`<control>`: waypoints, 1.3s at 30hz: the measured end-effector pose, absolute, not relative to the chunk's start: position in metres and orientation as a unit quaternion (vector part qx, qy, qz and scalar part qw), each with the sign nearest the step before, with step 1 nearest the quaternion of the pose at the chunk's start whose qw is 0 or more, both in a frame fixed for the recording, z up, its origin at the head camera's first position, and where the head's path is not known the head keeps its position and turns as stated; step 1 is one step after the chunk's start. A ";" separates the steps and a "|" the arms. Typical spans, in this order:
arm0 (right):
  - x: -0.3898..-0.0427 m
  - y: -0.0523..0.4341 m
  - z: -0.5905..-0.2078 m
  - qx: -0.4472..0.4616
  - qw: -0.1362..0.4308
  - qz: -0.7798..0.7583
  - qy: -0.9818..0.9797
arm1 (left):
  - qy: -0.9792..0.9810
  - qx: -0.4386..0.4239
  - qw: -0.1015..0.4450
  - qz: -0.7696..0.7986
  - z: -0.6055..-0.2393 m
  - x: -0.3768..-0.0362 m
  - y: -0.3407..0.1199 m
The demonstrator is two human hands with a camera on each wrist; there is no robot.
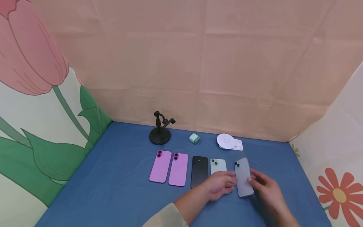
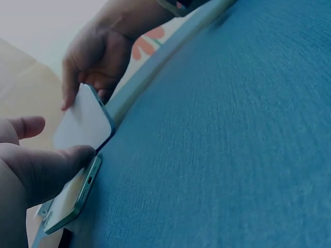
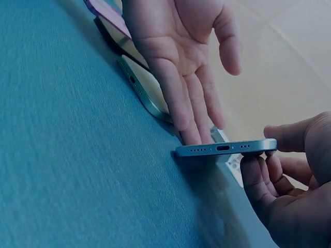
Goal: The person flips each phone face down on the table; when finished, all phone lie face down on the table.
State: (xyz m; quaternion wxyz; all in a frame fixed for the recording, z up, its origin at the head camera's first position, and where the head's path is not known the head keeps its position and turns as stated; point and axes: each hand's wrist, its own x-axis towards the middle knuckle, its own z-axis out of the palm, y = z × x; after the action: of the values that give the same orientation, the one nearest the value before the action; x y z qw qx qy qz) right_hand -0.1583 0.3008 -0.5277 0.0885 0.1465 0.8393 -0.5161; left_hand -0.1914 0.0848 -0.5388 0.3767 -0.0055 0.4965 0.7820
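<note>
The right hand (image 1: 266, 186) is nearest. Its thumb lies on top of a grey-blue phone (image 1: 244, 177) and its curled fingers (image 3: 258, 181) sit under it, so it pinches the phone by its right edge. The phone is lifted a little off the blue table (image 1: 119, 189), with its camera end pointing away.

The left hand (image 1: 221, 184) is just beside it. Its fingers are straight and spread, holding nothing, and the fingertips (image 3: 191, 132) touch the left edge of the grey-blue phone. This hand lies over the near end of a pale green phone (image 1: 217, 165).

Next in the row, going left, are a black phone (image 1: 199, 170) and two pink phones (image 1: 169, 169), all flat and face down.

Farther back stand a small green plug (image 1: 194, 138), a round white charger pad (image 1: 226, 141) and a black stand (image 1: 160, 130). Behind them is a peach wall (image 1: 227, 63).
</note>
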 end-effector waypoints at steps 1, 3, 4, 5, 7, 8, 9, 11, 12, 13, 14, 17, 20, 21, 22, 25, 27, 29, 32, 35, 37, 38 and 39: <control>-0.158 0.301 -0.527 0.148 0.088 -0.515 0.840 | 0.498 -0.010 0.377 0.781 -0.539 -0.191 0.086; -0.158 0.303 -0.528 0.153 0.090 -0.509 0.842 | 0.502 -0.014 0.374 0.780 -0.539 -0.191 0.087; -0.158 0.304 -0.528 0.153 0.089 -0.507 0.843 | 0.502 -0.016 0.372 0.780 -0.539 -0.191 0.087; -0.158 0.305 -0.528 0.156 0.089 -0.505 0.844 | 0.504 -0.016 0.371 0.780 -0.539 -0.191 0.087; -0.157 0.306 -0.528 0.159 0.090 -0.503 0.845 | 0.506 -0.017 0.370 0.779 -0.539 -0.191 0.087; -0.157 0.306 -0.528 0.160 0.091 -0.501 0.846 | 0.506 -0.016 0.370 0.779 -0.539 -0.191 0.087; -0.157 0.306 -0.528 0.160 0.089 -0.499 0.847 | 0.505 -0.016 0.370 0.780 -0.540 -0.191 0.087; -0.156 0.306 -0.528 0.159 0.088 -0.494 0.850 | 0.504 -0.017 0.371 0.780 -0.540 -0.190 0.086; -0.156 0.306 -0.529 0.158 0.088 -0.490 0.853 | 0.505 -0.017 0.371 0.779 -0.539 -0.190 0.086; -0.156 0.306 -0.529 0.157 0.087 -0.485 0.856 | 0.506 -0.017 0.372 0.779 -0.539 -0.190 0.085; -0.156 0.306 -0.529 0.157 0.087 -0.479 0.859 | 0.505 -0.018 0.372 0.779 -0.539 -0.190 0.085; -0.156 0.306 -0.531 0.156 0.086 -0.461 0.869 | 0.506 -0.017 0.371 0.779 -0.538 -0.189 0.083; -0.157 0.306 -0.533 0.155 0.092 -0.439 0.880 | 0.504 -0.019 0.369 0.781 -0.536 -0.189 0.081; -0.158 0.306 -0.533 0.153 0.095 -0.432 0.884 | 0.504 -0.019 0.369 0.781 -0.536 -0.189 0.080; -0.159 0.306 -0.534 0.151 0.098 -0.425 0.887 | 0.506 -0.018 0.368 0.780 -0.535 -0.189 0.079; -0.159 0.305 -0.535 0.147 0.106 -0.413 0.892 | 0.507 -0.017 0.368 0.779 -0.532 -0.189 0.076; -0.160 0.304 -0.535 0.145 0.110 -0.413 0.892 | 0.511 -0.015 0.368 0.777 -0.530 -0.188 0.075; -0.160 0.303 -0.536 0.142 0.114 -0.415 0.891 | 0.514 -0.014 0.368 0.775 -0.529 -0.189 0.073; -0.160 0.301 -0.536 0.138 0.116 -0.412 0.893 | 0.521 -0.013 0.368 0.770 -0.527 -0.189 0.071; -0.160 0.299 -0.537 0.134 0.111 -0.404 0.898 | 0.524 -0.012 0.369 0.767 -0.527 -0.190 0.069; -0.160 0.298 -0.537 0.133 0.107 -0.400 0.901 | 0.524 -0.010 0.370 0.767 -0.527 -0.191 0.068; -0.160 0.297 -0.537 0.131 0.105 -0.395 0.903 | 0.525 -0.011 0.371 0.766 -0.527 -0.191 0.067; -0.160 0.297 -0.537 0.129 0.103 -0.391 0.905 | 0.522 -0.012 0.372 0.767 -0.527 -0.191 0.067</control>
State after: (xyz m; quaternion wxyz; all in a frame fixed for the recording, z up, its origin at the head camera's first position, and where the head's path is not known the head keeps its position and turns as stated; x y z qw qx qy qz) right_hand -0.1599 0.2972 -0.5373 0.1031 0.1293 0.9055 -0.3909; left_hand -0.1912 0.0667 -0.5274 0.3715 -0.0115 0.5225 0.7674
